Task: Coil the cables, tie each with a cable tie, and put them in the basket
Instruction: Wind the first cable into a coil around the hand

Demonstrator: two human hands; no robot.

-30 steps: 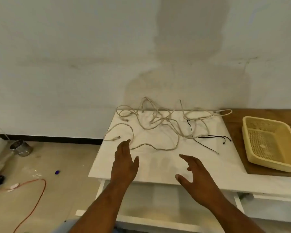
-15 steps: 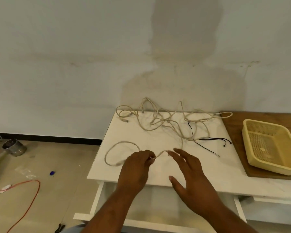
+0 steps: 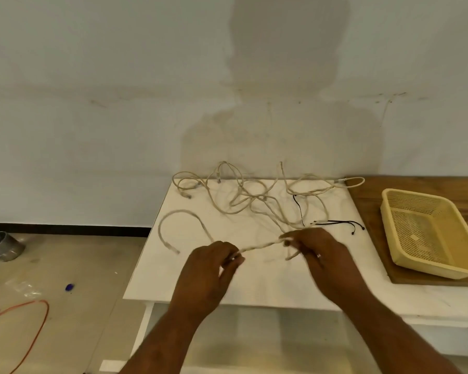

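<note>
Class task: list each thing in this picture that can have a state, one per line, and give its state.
beige cable: uncoiled, held taut between both hands
left hand: pinched on the beige cable
right hand: gripping the beige cable
cable pile: loose, tangled, untied on the table
black cable: loose, uncoiled
basket: upright, no cables inside

Both forearms reached forward side by side. The left hand (image 3: 210,268) was curled, fingertips pinched together. The right hand (image 3: 318,255) was curled likewise, slightly farther.
</note>
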